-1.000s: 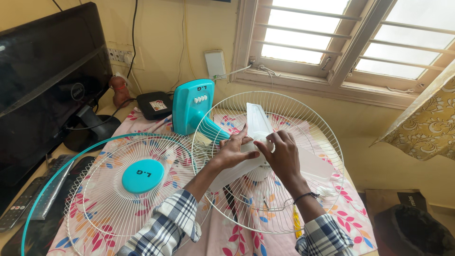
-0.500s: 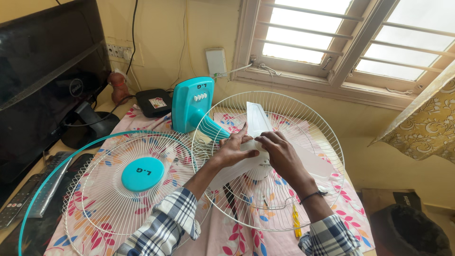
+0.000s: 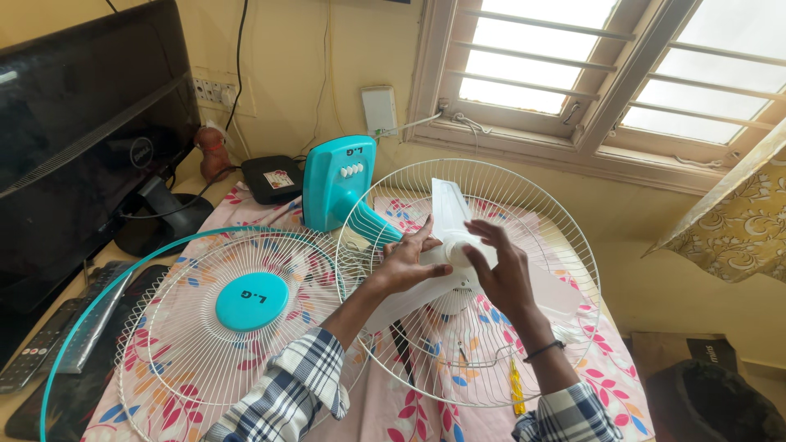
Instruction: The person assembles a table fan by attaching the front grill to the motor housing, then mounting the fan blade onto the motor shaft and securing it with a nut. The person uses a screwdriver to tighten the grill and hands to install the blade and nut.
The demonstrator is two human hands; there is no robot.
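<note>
While the white three-bladed plastic fan propeller (image 3: 452,245) sits inside the round white wire rear guard (image 3: 565,270) at the middle of the bench, both hands work at its hub. The left hand (image 3: 407,260) lies flat with fingers spread on the lower-left blade, bracing it, and the right hand (image 3: 501,266) is loosely open, fingers curled toward the hub's centre cap without a firm grip that I can make out. One likely slip is the blade turning under the left palm, which would rake fingers against the wire ribs just beside them. Pressing hard on one thin blade might flex or crack it. The teal motor housing with its stand neck (image 3: 337,184) lies tipped behind the guard, so a strong push may rock the whole assembly on the flowered pink cloth (image 3: 610,360). A yellow-handled screwdriver (image 3: 517,393) rests under the guard near the right forearm and could roll off. The loose front grille with its teal centre disc (image 3: 246,307) lies close to the left elbow, easy to knock toward the black monitor (image 3: 82,139).
</note>
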